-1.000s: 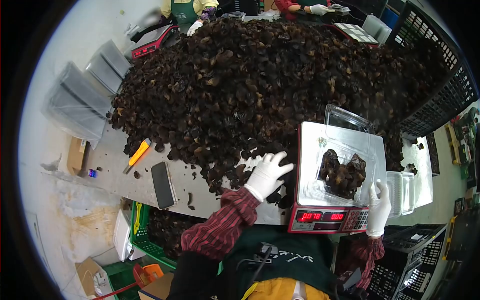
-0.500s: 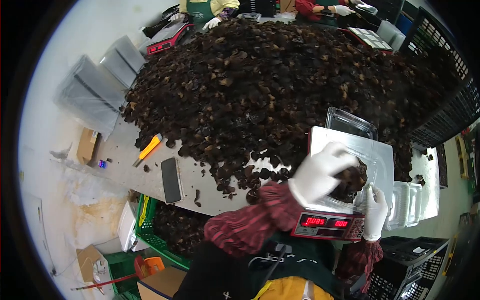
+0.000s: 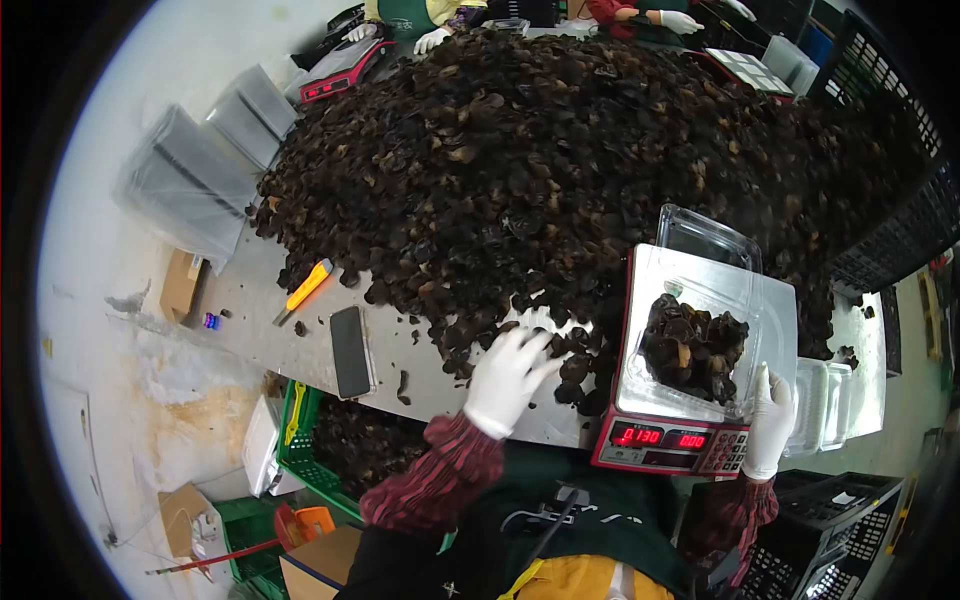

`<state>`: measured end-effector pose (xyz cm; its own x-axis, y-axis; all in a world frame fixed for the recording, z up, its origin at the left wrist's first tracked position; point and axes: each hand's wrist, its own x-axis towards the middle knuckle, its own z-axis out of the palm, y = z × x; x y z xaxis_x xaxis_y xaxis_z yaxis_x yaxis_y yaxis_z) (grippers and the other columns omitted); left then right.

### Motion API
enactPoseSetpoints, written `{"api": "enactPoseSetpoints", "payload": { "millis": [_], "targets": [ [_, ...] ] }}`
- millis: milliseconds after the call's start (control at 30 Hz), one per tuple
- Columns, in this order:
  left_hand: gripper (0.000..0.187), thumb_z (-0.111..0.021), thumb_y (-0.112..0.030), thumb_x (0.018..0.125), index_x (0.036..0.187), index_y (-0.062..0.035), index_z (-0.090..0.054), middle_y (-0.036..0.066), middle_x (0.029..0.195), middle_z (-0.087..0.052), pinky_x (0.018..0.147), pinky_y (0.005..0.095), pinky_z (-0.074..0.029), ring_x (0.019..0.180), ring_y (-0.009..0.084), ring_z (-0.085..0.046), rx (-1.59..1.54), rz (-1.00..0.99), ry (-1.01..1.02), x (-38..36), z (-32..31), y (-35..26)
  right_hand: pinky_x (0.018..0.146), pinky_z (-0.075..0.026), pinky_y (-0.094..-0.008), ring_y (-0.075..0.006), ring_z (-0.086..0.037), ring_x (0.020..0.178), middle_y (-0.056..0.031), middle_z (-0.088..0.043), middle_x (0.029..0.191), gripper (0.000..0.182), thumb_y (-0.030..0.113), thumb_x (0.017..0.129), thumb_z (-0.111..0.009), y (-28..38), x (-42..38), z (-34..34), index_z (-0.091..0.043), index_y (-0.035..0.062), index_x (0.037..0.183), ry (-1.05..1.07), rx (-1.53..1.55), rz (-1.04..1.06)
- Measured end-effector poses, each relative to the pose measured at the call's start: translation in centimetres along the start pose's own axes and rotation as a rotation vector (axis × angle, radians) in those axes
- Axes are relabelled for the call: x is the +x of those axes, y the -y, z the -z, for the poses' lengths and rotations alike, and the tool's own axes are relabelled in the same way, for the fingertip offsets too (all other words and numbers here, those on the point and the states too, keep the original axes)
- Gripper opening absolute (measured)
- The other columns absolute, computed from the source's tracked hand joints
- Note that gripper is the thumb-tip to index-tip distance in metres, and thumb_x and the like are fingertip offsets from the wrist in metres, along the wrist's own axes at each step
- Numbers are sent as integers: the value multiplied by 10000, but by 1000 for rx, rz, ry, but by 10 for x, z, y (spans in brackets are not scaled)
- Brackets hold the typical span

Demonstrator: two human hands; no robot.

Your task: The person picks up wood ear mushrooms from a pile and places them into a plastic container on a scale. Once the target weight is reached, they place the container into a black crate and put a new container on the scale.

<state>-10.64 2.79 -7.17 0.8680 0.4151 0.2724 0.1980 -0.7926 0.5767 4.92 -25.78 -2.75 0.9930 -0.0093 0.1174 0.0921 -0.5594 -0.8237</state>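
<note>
A clear plastic tray holding dark, ear-shaped fungus pieces rests on a red and silver scale, whose display reads 0.130. My white-gloved left hand is spread over the front edge of the large dark fungus heap, fingers apart, with nothing visible in it. At the right side of the scale, my gloved right hand pinches the near edge of the clear tray. The tray's open lid stands out behind the scale.
A yellow cutter and a phone lie on the table's left. Clear containers stand at the right. A green crate is below the table edge. Across the heap are two co-workers with gloved hands and another scale.
My left hand has moved from over the scale tray leftward to the heap's edge. The display went from 0.085 to 0.130. My right hand stays at the tray.
</note>
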Motion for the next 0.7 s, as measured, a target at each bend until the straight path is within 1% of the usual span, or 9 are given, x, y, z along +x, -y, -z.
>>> {"api": "enactPoseSetpoints", "payload": {
  "millis": [67, 100, 167, 300, 367, 500, 533, 633, 700],
  "targets": [
    [348, -714, -205, 750, 1056, -68, -623, 113, 993, -556, 791, 382, -482, 896, 306, -563, 163, 50, 118, -45, -13, 26, 536, -349, -227, -61, -434, 594, -12, -508, 731, 283, 236, 940, -581, -1, -1, -2, -640, -41, 945, 12, 52, -77],
    [260, -692, -160, 761, 984, -61, -603, 102, 982, -546, 766, 378, -482, 912, 293, -543, 116, -59, 68, -62, -23, 39, 506, -325, -223, -49, -409, 558, -1, -491, 711, 276, 232, 941, -580, -1, -2, -3, -642, -36, 933, 27, 104, -151],
    [182, -677, -74, 753, 915, -46, -599, 100, 931, -559, 751, 371, -486, 889, 296, -552, 30, -40, 21, -79, -31, 52, 489, -308, -219, -40, -390, 536, 7, -483, 701, 266, 227, 940, -582, -7, -2, -5, -644, -31, 922, 20, 95, -115],
    [148, -625, 7, 756, 896, -31, -596, 100, 891, -574, 739, 360, -486, 874, 294, -563, -146, -24, -143, -34, -22, 37, 499, -311, -219, -43, -388, 549, 8, -484, 704, 254, 211, 939, -584, 0, -3, -3, -643, -34, 911, 18, 108, -160],
    [248, -633, 28, 732, 967, -53, -624, 103, 923, -582, 745, 351, -493, 888, 277, -583, -123, -165, -178, 5, -22, 23, 494, -319, -211, -38, -395, 541, 13, -501, 686, 262, 222, 943, -579, 0, -3, -2, -630, -34, 957, 14, 90, -120],
    [473, -658, -28, 712, 1156, -182, -610, 126, 1230, -502, 865, 389, -486, 1058, 316, -531, 43, -97, 89, 67, -47, 16, 485, -332, -205, -33, -424, 535, 17, -533, 676, 260, 216, 949, -570, 3, -6, 2, -616, -33, 1009, 6, 9, -64],
    [476, -649, -29, 705, 1156, -175, -606, 136, 1308, -453, 910, 395, -472, 1092, 347, -508, 61, -78, 211, 74, -58, 23, 485, -330, -200, -28, -420, 541, 11, -544, 685, 253, 209, 947, -574, 0, -6, 2, -624, -33, 1000, 7, 28, -46],
    [248, -625, 8, 693, 916, -95, -658, 123, 1054, -590, 810, 365, -493, 953, 307, -584, -9, -156, 59, 84, -87, 50, 494, -333, -200, -40, -408, 554, 8, -539, 705, 250, 220, 938, -586, -8, -6, 0, -639, -25, 957, 18, 100, -116],
    [241, -628, 32, 639, 845, -86, -673, 113, 917, -612, 782, 362, -494, 867, 307, -601, -150, -23, 56, 85, -76, 54, 486, -325, -190, -22, -410, 559, 23, -541, 700, 265, 229, 930, -603, -8, -7, 0, -634, -28, 985, -4, 39, -37]
  ]
}}
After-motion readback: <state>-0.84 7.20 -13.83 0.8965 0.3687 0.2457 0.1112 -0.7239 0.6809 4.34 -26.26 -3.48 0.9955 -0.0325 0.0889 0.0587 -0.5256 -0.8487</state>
